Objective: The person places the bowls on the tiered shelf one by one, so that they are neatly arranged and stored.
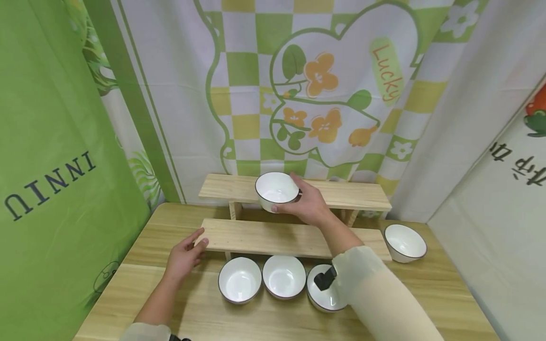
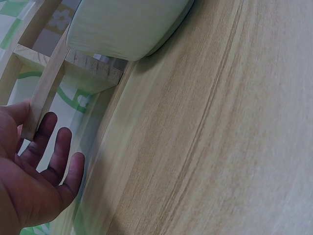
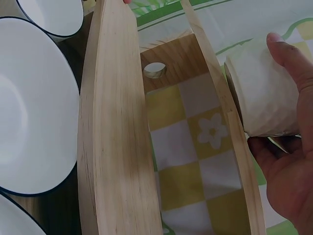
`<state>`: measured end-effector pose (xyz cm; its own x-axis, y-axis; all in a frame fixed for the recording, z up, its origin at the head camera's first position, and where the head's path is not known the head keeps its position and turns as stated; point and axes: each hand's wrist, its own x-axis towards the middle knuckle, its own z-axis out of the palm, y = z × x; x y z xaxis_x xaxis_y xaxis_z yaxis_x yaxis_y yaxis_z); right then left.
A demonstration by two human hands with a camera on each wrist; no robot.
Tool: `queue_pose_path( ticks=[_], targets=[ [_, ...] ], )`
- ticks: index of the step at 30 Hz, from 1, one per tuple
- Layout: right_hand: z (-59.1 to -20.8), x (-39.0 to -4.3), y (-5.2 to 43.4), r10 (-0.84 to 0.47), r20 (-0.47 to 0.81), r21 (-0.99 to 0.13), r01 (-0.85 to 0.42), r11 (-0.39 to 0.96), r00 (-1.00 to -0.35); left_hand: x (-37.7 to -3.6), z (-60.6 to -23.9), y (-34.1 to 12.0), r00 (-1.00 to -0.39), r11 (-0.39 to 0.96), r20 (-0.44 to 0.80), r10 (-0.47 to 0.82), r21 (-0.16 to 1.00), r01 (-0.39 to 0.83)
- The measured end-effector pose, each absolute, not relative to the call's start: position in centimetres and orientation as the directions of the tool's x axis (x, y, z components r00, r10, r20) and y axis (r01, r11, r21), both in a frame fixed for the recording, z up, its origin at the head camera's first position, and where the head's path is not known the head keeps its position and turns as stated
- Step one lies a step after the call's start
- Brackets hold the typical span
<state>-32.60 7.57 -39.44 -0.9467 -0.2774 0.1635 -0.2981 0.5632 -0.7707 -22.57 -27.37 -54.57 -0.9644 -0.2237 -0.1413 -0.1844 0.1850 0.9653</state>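
Note:
In the head view my right hand (image 1: 309, 203) holds a white bowl (image 1: 277, 187) with a dark rim, thumb on its near side and fingers round its right side. The bowl is upright and overlaps the front edge of the upper board (image 1: 350, 193) of a two-step wooden shelf. Seen from the right wrist, the bowl's outer wall (image 3: 261, 90) is right at that board. My left hand (image 1: 183, 258) is at the left end of the lower board (image 1: 264, 237). The left wrist view shows the board's end (image 2: 36, 112) pinched between thumb and index finger, the other fingers loosely bent.
Three more white bowls stand in a row before the shelf: left (image 1: 240, 279), middle (image 1: 284, 277) and right (image 1: 320, 289), the last partly behind my right sleeve. Another bowl (image 1: 405, 242) stands at the shelf's right end. Printed curtains (image 1: 183, 94) enclose the wooden table (image 1: 204, 317).

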Motion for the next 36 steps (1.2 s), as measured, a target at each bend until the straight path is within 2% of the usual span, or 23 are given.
queue_pose_path(
  ticks=[15,33,36],
  targets=[
    [-39.7,-33.1,5.7,-0.281,0.221,-0.791,-0.34,0.509,-0.934,-22.7,-54.6,-27.2,-0.962,0.153,-0.152,-0.228,0.97,-0.189],
    [-40.3,-33.8,3.0,-0.255,0.208,-0.862,-0.3,0.409,-0.944,-22.6,-54.5,-27.3,-0.962,0.165,-0.151,-0.226,0.968,-0.19],
    [-40.4,-34.0,2.7,-0.248,0.21,-0.844,-0.303,0.442,-0.946,-22.6,-54.5,-27.3,-0.961,0.169,-0.152,-0.229,0.966,-0.193]
  ],
)
